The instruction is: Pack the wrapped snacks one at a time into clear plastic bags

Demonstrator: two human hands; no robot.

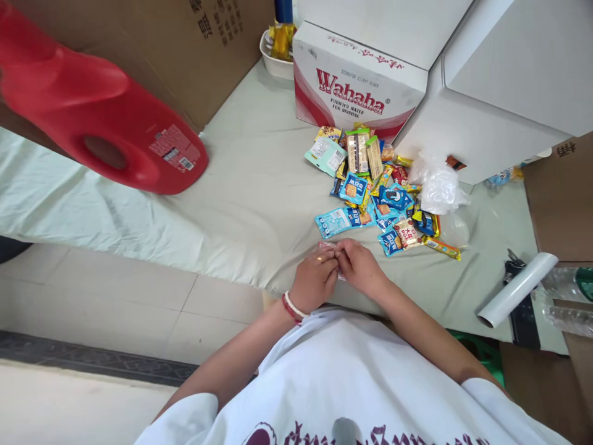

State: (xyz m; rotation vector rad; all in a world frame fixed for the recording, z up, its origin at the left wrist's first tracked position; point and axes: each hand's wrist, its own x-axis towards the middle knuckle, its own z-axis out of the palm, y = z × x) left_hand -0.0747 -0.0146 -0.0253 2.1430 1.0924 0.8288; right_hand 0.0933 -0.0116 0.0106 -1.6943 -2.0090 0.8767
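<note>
At the table's near edge, my left hand point(315, 276) and my right hand point(359, 264) meet with fingers pressed together on a small pink-and-white packet point(327, 245). Most of that packet is hidden under my fingers. Just beyond lies a heap of wrapped snacks: blue biscuit packets point(354, 188), a blue-and-white strip of packets point(334, 222), a red-and-cream packet point(408, 234), a yellow stick packet point(441, 248) and a pale green pouch point(326, 154). A crumpled clear plastic bag point(440, 185) rests at the heap's right side.
A Wahaha carton point(356, 86) stands behind the snacks, beside white boxes point(486, 117). To the left is a large red jug point(106, 111). A white tub point(277, 63) sits at the back; a white roll point(517, 290) lies at the right edge near plastic bottles point(563, 284).
</note>
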